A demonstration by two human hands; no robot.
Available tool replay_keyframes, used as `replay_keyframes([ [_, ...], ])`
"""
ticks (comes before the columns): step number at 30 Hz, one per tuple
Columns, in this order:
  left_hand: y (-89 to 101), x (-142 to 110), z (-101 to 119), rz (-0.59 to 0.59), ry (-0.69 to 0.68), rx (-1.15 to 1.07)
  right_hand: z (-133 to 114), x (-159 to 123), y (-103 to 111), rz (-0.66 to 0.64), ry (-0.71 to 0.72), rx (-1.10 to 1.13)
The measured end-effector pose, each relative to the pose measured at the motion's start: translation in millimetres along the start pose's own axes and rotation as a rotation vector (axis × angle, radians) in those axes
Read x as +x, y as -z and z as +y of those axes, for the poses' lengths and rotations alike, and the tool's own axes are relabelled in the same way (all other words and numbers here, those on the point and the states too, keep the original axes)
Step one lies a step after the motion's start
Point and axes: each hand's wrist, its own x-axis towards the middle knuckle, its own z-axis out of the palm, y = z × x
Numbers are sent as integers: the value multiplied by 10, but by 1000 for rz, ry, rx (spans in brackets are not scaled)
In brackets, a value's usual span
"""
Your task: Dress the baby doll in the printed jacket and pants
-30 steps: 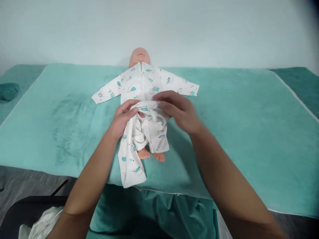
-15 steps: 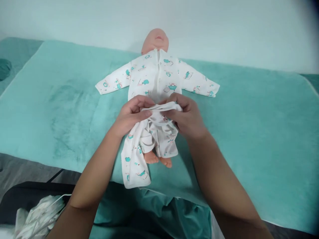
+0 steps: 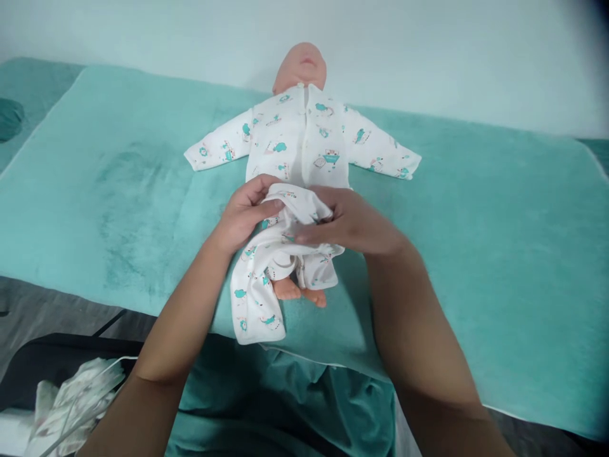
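A baby doll [image 3: 301,63] lies on its back on a teal towel [image 3: 476,241], head towards the wall. It wears a white printed romper [image 3: 299,143] with sleeves spread out to both sides. My left hand [image 3: 242,212] and my right hand [image 3: 354,222] are both closed on the bunched lower part of the romper at the doll's waist. An empty romper leg [image 3: 254,308] hangs towards me beside the doll's bare feet [image 3: 299,291].
The towel covers a table that ends at a pale wall behind the doll. A dark teal bundle [image 3: 9,117] lies at the far left. Crumpled white cloth [image 3: 71,400] sits on a black surface at the lower left. Teal fabric drapes below the towel's near edge.
My hands have closed tighter over the bunched romper at the waist, the right fingers now reaching across it. The view has shifted, so the doll sits higher in the frame.
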Motion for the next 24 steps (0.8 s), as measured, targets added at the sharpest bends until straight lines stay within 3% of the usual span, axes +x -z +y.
replay_keyframes([
  [2,17,1,-14,13,12,25,-32,-12,-27,-82,-24,-72],
  [4,28,6,-18,14,11,45,-19,-16,-50,-69,-16,-52],
  [7,24,5,10,-25,-11,77,61,4,-59,130,26,127],
  [10,4,-19,76,-154,-27,119,138,45,-49,326,41,288],
  [12,-6,-42,117,-250,-13,151,168,68,-39,365,33,311],
  [14,-8,-59,134,-270,9,174,175,77,-25,359,31,291],
  [17,2,-58,95,-159,-23,139,127,58,4,263,38,201],
  [22,11,-24,-53,-38,-117,-39,-91,-22,29,-172,-58,-138],
  [24,3,-19,-93,-40,-140,-93,-139,-47,26,-263,-66,-225],
])
